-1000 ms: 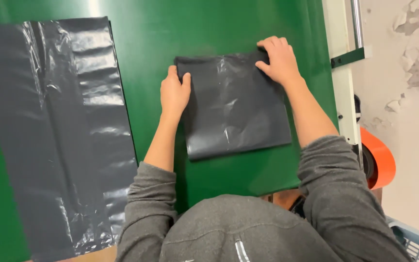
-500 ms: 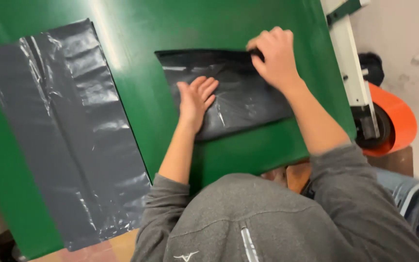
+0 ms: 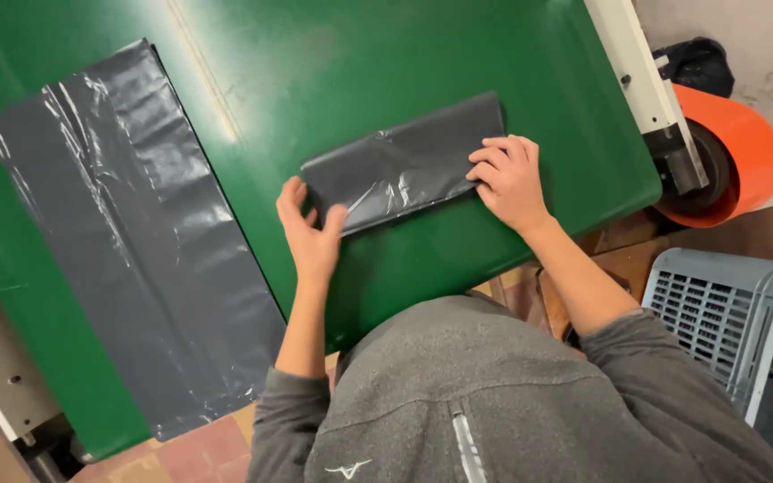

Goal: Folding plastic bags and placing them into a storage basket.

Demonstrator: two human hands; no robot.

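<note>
Folding seems well advanced: the dark grey plastic bag (image 3: 404,165) lies on the green table (image 3: 530,80) as a narrow flat strip, already doubled over itself, and I judge that one or more folds across its length are left. This folded bag sits near the front edge of the green table, toward its right part. A second, unfolded grey bag (image 3: 136,241) lies spread out flat well to the left of it on the same table. The right hand (image 3: 507,179) rests palm down on the right end of the strip, fingers spread flat and pressing, not gripping. The left hand (image 3: 309,234) is at the left end, wrist bent, fingers half curled and apart, thumb touching the bag's corner; it is not closed on it.
</note>
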